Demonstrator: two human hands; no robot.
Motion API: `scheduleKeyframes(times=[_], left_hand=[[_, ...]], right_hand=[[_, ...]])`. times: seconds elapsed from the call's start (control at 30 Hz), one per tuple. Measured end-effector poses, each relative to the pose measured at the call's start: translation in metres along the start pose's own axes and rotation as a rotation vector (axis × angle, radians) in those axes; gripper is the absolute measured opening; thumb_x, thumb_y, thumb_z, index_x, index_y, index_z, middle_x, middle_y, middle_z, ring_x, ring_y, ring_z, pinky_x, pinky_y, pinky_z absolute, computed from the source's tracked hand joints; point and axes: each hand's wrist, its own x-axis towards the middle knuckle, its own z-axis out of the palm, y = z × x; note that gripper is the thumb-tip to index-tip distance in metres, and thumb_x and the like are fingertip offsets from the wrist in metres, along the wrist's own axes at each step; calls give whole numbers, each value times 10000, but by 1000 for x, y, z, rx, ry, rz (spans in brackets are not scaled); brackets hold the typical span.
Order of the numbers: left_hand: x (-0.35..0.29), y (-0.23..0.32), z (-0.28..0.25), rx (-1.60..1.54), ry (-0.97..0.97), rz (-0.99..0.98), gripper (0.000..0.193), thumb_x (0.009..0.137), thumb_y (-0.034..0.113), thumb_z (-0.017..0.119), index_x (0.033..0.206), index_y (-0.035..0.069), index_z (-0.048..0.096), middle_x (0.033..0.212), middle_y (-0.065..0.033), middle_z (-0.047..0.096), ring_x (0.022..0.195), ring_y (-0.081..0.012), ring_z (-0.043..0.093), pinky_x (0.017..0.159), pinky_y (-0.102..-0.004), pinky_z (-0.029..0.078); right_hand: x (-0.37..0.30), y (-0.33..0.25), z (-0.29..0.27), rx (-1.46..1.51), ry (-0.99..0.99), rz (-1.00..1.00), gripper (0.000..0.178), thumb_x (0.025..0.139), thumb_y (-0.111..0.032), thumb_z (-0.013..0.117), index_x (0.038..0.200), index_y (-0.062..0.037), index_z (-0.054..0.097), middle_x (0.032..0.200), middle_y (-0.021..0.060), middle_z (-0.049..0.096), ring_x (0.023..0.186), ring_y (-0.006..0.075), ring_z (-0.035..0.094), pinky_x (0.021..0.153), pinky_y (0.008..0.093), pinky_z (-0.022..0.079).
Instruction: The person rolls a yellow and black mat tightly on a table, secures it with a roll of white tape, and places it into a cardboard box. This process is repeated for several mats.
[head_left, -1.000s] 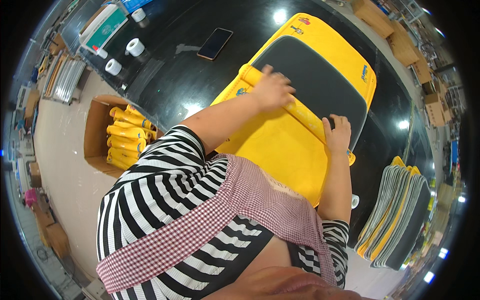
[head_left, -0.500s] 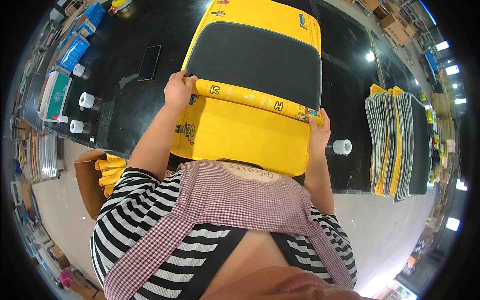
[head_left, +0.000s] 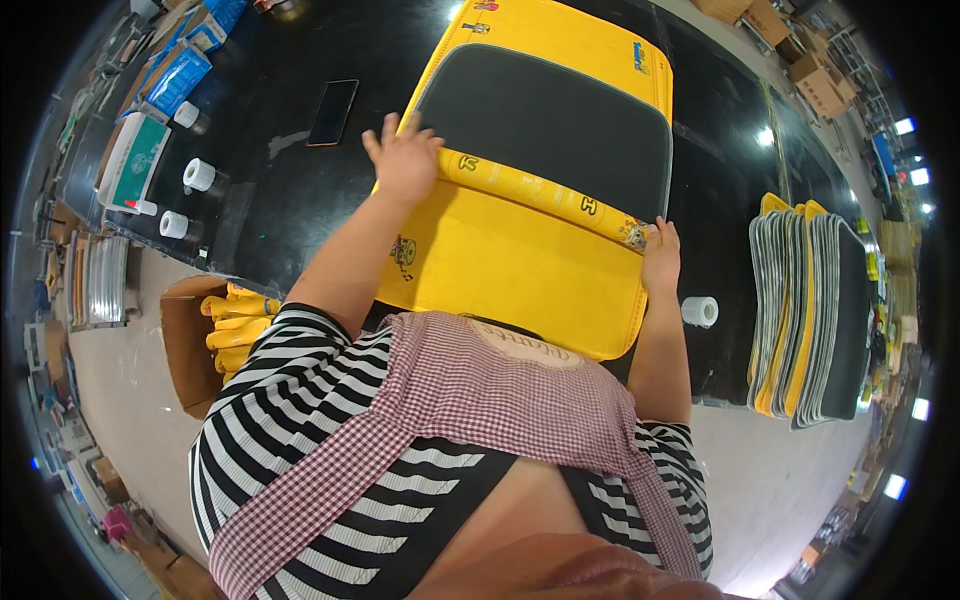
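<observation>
A mat with a dark grey underside point(head_left: 550, 115) lies face down across yellow mats point(head_left: 520, 262), which have small cartoon prints. Its near end is curled into a yellow roll point(head_left: 535, 195) running from side to side in front of me. At the left end of that roll, my left hand point(head_left: 405, 165) is open, fingers spread, its palm side against the roll and the mat's edge. My right hand point(head_left: 661, 258) is closed on the roll's right end, with part of its grip hidden.
A phone point(head_left: 333, 112) and white tape rolls point(head_left: 199, 175) lie on the black table at left, near a green-and-white box point(head_left: 135, 160). Another tape roll point(head_left: 699, 311) stands at right, before stacked mats point(head_left: 805, 310). A carton point(head_left: 190, 350) of yellow rolls sits below the table's left edge.
My left hand has gone from gripping the roll's end to spread fingers. My right hand stays at the other end. The whole scene has shifted rightward in view.
</observation>
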Motion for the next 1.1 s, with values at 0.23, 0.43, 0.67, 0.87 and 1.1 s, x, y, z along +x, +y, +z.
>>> scheduleKeyframes(times=[0.23,0.43,0.67,0.87,1.1], left_hand=[[-9,88,-15,-306,-273,436,685,1011,624,532,1595,273,457,1707,-136,327,1610,-381,191,1246,-711,74],[108,107,11,-284,-557,406,669,1024,651,487,1569,264,506,1705,-139,335,1606,-383,199,1272,-641,116],[92,99,43,-387,-19,505,632,774,418,856,1299,140,643,1229,-129,615,1230,-316,540,1066,-521,379],[137,106,3,-245,-512,550,615,847,430,819,1332,113,616,1286,-166,632,1276,-380,555,1096,-494,393],[0,74,-38,-293,-464,565,592,787,482,846,1190,104,633,1101,-167,649,1085,-383,625,957,-504,462]], right_hand=[[28,-41,8,-547,375,-132,439,1051,-274,550,1439,-85,632,1545,209,531,1469,423,434,1231,530,317],[34,-90,63,-326,133,-685,579,959,-323,707,1467,-89,561,1543,165,515,1475,369,417,1262,555,237],[91,-118,48,-517,27,-618,719,885,-434,789,1462,-88,535,1401,148,567,1318,351,514,1154,512,363],[107,-137,32,-483,-53,-575,619,858,-441,817,1339,-99,631,1243,125,629,1194,334,574,1033,475,451],[-22,-100,20,-434,-109,-703,628,810,-439,849,1296,-100,643,1083,132,614,1054,336,590,953,462,468]])
